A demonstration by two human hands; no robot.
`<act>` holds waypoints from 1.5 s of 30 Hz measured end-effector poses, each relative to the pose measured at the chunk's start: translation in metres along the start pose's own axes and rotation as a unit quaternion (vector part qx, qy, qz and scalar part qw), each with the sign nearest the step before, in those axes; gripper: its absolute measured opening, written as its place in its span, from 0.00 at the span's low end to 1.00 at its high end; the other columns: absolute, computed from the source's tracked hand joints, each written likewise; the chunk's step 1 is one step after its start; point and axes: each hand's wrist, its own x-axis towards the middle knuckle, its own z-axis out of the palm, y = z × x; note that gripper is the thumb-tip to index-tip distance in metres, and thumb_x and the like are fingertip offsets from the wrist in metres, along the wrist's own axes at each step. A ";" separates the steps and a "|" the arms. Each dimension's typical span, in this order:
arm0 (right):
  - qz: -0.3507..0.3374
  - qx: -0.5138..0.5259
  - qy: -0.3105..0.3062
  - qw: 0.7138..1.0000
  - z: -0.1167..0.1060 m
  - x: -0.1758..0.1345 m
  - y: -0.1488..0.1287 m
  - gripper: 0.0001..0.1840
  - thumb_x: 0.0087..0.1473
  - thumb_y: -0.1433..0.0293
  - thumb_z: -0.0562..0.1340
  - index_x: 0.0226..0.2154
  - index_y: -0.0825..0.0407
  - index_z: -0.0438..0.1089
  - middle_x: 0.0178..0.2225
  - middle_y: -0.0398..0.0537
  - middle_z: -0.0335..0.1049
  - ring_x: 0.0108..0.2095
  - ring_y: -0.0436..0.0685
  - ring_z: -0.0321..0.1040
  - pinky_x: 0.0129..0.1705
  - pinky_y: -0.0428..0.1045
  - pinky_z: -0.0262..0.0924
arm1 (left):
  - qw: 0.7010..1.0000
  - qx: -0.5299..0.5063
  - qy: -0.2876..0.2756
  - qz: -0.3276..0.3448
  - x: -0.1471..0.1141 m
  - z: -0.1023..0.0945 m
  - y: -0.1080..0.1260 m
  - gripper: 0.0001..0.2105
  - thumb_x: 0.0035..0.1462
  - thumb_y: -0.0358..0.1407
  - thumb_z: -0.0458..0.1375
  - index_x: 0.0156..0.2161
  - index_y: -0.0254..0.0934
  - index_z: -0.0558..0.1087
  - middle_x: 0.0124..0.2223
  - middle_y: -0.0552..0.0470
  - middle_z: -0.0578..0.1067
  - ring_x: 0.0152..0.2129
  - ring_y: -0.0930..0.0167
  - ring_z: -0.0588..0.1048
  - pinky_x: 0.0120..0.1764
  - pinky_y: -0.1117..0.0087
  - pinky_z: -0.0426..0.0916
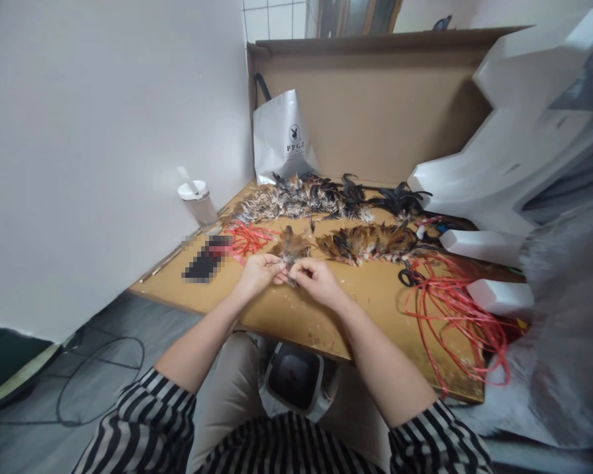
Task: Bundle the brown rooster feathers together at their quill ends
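Close together over the front of the wooden table (277,309), both hands hold one small bunch of brown feathers (291,243), its tips fanned upward. My left hand (261,273) pinches the bunch at its base from the left. From the right, my right hand (315,280) closes thumb and fingers on the same base; the fingertips hide what exactly lies between them. Just beyond the right hand is a row of brown feather bunches (368,242). Farther back lies a long pile of mottled feathers (301,197), with black feathers (400,199) at its right end.
Red plastic strips (250,237) lie left of the hands; a larger tangle of red strips (445,303) and black-handled scissors (406,276) lie right. A lidded cup (197,201) stands by the wall. Behind are a silver bag (281,138) and white foam pieces (474,178). Below sits a bin (295,378).
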 end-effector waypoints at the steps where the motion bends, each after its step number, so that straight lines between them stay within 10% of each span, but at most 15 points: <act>1: -0.029 -0.042 0.002 0.999 0.001 -0.001 -0.003 0.09 0.50 0.68 0.56 0.24 0.54 0.66 0.24 0.44 0.64 0.26 0.49 0.59 0.31 0.44 0.53 | 1.000 0.022 -0.005 0.005 0.002 0.000 -0.004 0.08 0.43 0.35 0.60 0.23 0.30 0.69 0.19 0.51 0.71 0.17 0.75 0.70 0.23 0.75 0.66; 8: -0.104 -0.224 -0.031 0.968 -0.004 -0.005 -0.009 0.09 0.53 0.71 0.53 0.26 0.54 0.66 0.27 0.49 0.64 0.31 0.52 0.59 0.36 0.47 0.52 | 0.944 0.301 -0.051 0.124 -0.002 0.003 -0.022 0.08 0.45 0.30 0.55 0.18 0.35 0.69 0.17 0.52 0.71 0.19 0.74 0.70 0.26 0.75 0.63; 15: 0.032 0.062 -0.127 0.989 -0.030 0.001 -0.007 0.11 0.48 0.64 0.58 0.25 0.55 0.68 0.24 0.44 0.66 0.26 0.50 0.62 0.31 0.45 0.56 | 0.965 0.104 -0.239 0.030 -0.029 -0.001 -0.001 0.10 0.47 0.39 0.58 0.26 0.31 0.72 0.22 0.49 0.73 0.18 0.74 0.71 0.24 0.75 0.65; 24: 0.065 0.215 -0.060 0.973 -0.012 0.000 -0.002 0.13 0.42 0.61 0.63 0.23 0.54 0.67 0.25 0.44 0.65 0.28 0.50 0.62 0.34 0.46 0.57 | 0.973 -0.202 -0.100 -0.055 -0.023 0.003 -0.027 0.11 0.41 0.37 0.64 0.28 0.30 0.71 0.24 0.52 0.73 0.15 0.82 0.67 0.20 0.83 0.61; 32: 0.023 0.110 -0.047 0.993 -0.015 0.002 -0.001 0.10 0.46 0.64 0.61 0.23 0.55 0.69 0.28 0.46 0.64 0.31 0.50 0.61 0.36 0.46 0.56 | 0.948 -0.290 -0.057 -0.116 -0.012 0.014 -0.035 0.02 0.46 0.28 0.60 0.28 0.30 0.71 0.23 0.53 0.73 0.17 0.84 0.68 0.22 0.86 0.63; 40: -0.095 -0.120 -0.034 0.988 -0.009 -0.002 -0.007 0.09 0.51 0.71 0.56 0.22 0.54 0.66 0.29 0.48 0.63 0.34 0.52 0.58 0.38 0.48 0.53 | 0.991 -0.082 -0.055 -0.090 -0.008 0.001 -0.032 0.07 0.42 0.33 0.62 0.26 0.29 0.72 0.22 0.50 0.73 0.16 0.78 0.71 0.21 0.79 0.66; 45: -0.111 -0.140 -0.090 0.980 -0.011 -0.003 -0.012 0.08 0.50 0.69 0.58 0.23 0.54 0.67 0.29 0.48 0.63 0.35 0.53 0.57 0.40 0.50 0.52 | 0.971 0.108 -0.190 -0.098 -0.012 -0.009 -0.019 0.10 0.42 0.36 0.61 0.21 0.29 0.71 0.19 0.49 0.72 0.15 0.75 0.71 0.20 0.77 0.66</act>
